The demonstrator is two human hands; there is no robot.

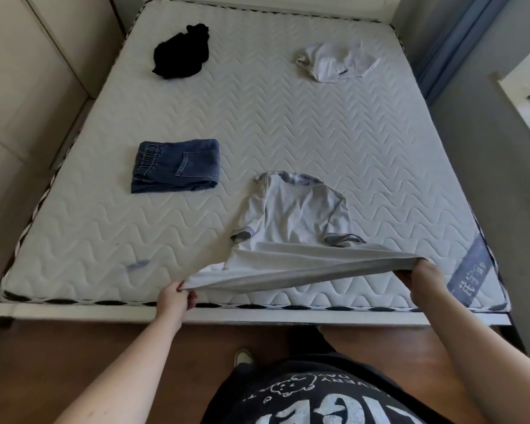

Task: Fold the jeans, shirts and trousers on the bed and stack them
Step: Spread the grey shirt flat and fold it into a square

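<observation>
Both hands' fingers pinching grey shirt (pixel 291 228) hem, left hand (pixel 175 296), right hand (pixel 423 278), stretched taut

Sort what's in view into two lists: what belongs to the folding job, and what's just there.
Job:
- grey T-shirt, hem held by left hand and right hand
- folded jeans
- crumpled black garment
- crumpled light grey garment
- mattress they lie on

Just there:
- wooden floor
- window sill

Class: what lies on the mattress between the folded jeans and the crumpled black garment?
Nothing: the head view shows bare quilted mattress between the folded jeans and the black garment.
</observation>
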